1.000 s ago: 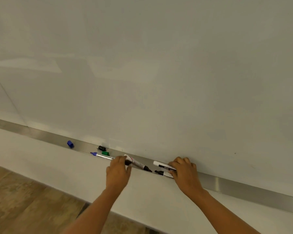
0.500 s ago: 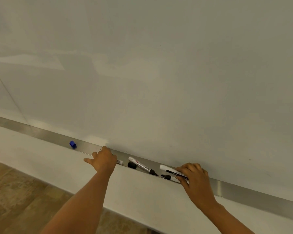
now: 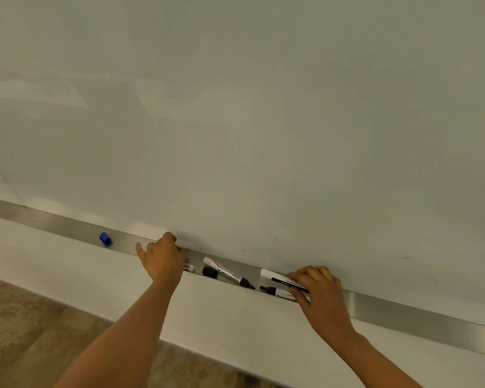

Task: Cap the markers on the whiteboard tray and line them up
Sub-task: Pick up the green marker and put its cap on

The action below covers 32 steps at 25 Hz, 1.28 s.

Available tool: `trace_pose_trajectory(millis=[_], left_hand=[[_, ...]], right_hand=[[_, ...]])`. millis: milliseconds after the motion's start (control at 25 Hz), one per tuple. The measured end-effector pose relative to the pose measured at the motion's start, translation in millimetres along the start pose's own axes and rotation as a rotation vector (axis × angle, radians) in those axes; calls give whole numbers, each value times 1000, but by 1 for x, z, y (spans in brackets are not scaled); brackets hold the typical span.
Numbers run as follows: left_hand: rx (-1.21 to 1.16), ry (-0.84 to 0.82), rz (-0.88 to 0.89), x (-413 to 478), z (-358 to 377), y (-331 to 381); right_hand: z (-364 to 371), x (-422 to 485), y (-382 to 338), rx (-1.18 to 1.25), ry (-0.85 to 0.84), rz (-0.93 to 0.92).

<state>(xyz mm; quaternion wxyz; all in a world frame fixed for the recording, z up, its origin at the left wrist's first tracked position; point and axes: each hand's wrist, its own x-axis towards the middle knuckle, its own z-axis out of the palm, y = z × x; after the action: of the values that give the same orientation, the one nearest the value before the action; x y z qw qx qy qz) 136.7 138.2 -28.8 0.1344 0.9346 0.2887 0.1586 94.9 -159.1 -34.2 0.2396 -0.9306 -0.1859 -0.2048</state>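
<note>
We see the tray [image 3: 53, 224] running along the foot of the whiteboard [image 3: 263, 121] — a loose cap [image 3: 105, 238] lies in it at far left, our left hand [image 3: 163, 260] right of that, then a tilted marker [image 3: 226, 273], and two markers [image 3: 277, 281] under our right hand [image 3: 319, 289]

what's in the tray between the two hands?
Head view: between the left hand and right hand lie a loose black cap and an uncapped black marker lying at a slant. A marker end pokes out beside the left hand.

Brushed metal tray [image 3: 403, 313], glossy whiteboard [image 3: 263, 121]
</note>
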Motion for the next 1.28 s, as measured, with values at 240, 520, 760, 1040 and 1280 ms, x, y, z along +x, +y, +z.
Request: trace_pose_trajectory(millis=[240, 520, 760, 1040, 1280], left_hand=[[-1074, -243, -278, -64, -8, 43], [-1626, -680, -675, -128, -23, 71], [-1568, -711, -615, -139, -38, 85], [-1603, -752, -577, -148, -47, 94], [-1671, -735, -697, -151, -48, 89]], right_hand=[[-12, 3, -19, 440, 148, 226], [-33, -4, -52, 832, 251, 473], [-39, -10, -66, 878, 240, 475], [-41, -18, -64, 903, 227, 489], [-43, -22, -58, 873, 51, 530]])
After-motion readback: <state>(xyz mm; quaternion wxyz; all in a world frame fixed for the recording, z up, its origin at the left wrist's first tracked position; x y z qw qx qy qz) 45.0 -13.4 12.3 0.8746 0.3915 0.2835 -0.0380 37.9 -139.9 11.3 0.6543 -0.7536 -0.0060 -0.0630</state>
